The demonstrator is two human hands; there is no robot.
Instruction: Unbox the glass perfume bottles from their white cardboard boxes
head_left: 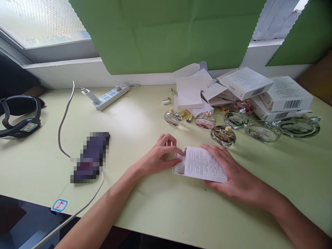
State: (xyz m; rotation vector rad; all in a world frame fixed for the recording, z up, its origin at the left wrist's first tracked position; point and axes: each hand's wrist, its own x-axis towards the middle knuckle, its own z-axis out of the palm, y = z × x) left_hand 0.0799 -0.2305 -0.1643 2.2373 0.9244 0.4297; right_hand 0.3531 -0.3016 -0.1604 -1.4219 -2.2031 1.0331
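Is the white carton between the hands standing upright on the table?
No, the white carton lies flat on the table, left hand at its open end.

White printed box point(202, 164) on pale yellow-green table point(155, 207).

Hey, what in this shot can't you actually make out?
- Head view: the object left of the left hand is pixelated, so it cannot be identified.
- Print on the white box under both hands is too small to read; the right hand covers its far end.
- Labels on the glass bottles are too small.
- The black headset is cut off by the left edge.
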